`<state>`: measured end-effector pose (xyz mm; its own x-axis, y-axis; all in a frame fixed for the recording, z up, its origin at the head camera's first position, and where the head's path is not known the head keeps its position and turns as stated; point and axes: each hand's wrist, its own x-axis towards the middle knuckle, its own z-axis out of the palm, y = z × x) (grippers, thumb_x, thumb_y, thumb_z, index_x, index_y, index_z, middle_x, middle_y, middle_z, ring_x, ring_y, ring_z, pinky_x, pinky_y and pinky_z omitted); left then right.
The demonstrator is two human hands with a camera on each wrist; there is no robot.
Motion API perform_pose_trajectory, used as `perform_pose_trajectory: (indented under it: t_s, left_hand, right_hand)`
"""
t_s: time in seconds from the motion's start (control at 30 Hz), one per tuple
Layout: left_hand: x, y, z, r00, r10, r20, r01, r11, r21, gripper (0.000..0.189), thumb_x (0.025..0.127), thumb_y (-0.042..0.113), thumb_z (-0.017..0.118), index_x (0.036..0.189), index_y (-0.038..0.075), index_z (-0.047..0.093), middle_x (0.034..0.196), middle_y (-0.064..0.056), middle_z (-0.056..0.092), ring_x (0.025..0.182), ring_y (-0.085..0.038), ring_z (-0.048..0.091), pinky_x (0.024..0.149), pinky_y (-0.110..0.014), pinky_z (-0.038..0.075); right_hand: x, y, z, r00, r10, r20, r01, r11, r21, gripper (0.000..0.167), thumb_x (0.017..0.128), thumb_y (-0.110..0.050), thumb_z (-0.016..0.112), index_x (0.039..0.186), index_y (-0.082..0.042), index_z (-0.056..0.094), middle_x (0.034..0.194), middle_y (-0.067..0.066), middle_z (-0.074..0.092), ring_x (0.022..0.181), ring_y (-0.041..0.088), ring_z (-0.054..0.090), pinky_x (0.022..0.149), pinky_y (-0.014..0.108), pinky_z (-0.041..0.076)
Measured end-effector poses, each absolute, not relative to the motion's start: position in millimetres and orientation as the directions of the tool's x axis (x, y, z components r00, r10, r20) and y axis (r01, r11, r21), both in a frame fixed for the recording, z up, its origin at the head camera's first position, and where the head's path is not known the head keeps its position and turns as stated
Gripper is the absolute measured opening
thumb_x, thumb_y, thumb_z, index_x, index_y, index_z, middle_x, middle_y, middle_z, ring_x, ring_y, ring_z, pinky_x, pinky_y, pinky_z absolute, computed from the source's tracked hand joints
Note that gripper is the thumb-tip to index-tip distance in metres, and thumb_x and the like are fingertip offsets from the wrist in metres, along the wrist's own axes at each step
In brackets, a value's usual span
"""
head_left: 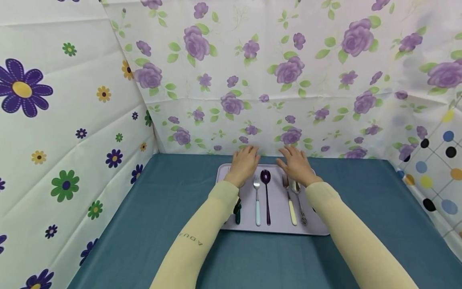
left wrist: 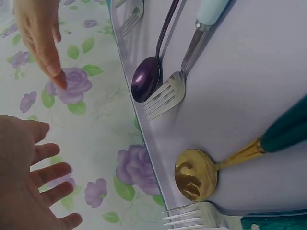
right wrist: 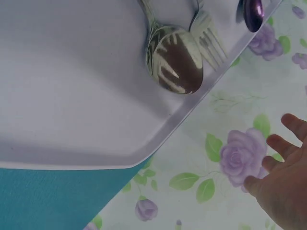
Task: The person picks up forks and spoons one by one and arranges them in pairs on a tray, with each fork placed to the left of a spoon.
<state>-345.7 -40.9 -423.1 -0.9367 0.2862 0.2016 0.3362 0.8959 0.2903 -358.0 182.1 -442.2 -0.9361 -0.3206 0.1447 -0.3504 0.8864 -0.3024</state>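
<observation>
Both hands hover near the far edge of a pale lilac tray (head_left: 249, 226), fingers spread and holding nothing. The left hand (head_left: 245, 163) is over the tray's far left part, the right hand (head_left: 296, 165) over its far right part. Between them lie a fork with a light blue handle (head_left: 258, 210) and a dark purple spoon (head_left: 265, 177). A fork with a cream handle (head_left: 292, 212) and a silver spoon (head_left: 301, 214) lie by the right forearm. Near the left hand, the left wrist view shows a gold round-bowled spoon (left wrist: 195, 173) and a green-handled fork (left wrist: 204, 215).
The tray sits on a blue-green tablecloth (head_left: 173, 196) against a flowered back sheet (head_left: 231, 80). A daisy-patterned sheet (head_left: 72, 152) stands on the left, a dotted sheet (head_left: 438, 176) on the right. Both forearms, in pale yellow sleeves (head_left: 202, 233), reach across the tray's sides.
</observation>
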Motion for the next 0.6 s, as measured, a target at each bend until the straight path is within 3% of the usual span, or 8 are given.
perform_pose_trajectory:
  t_s: [0.37,0.6]
  left_hand:
    - [-356.3,-28.0,-428.3,-0.952,0.255,0.172,0.290,0.930,0.224,0.060,0.113,0.048,0.033,0.166,0.020,0.030,0.170,-0.007,0.027,0.158,-0.031,0.020,0.124,-0.061,0.014]
    - [-360.3,-28.4,-435.1,-0.957,0.245,0.153,0.271,0.946,0.176,0.069,0.110,0.060,0.021,0.168,0.023,0.024,0.172,-0.008,0.021,0.159,-0.032,0.015,0.123,-0.064,0.011]
  right_hand:
    - [-369.2,181.0,-444.7,-0.955,-0.272,0.122,-0.296,0.916,-0.272,0.072,0.111,-0.048,0.041,0.166,-0.008,0.022,0.172,0.022,0.009,0.158,0.045,-0.001,0.121,0.068,-0.001]
    - [-371.8,181.9,-447.0,-0.962,-0.263,0.079,-0.274,0.924,-0.267,0.078,0.109,-0.060,0.030,0.168,-0.009,0.016,0.173,0.020,0.003,0.158,0.044,-0.005,0.121,0.068,-0.003]
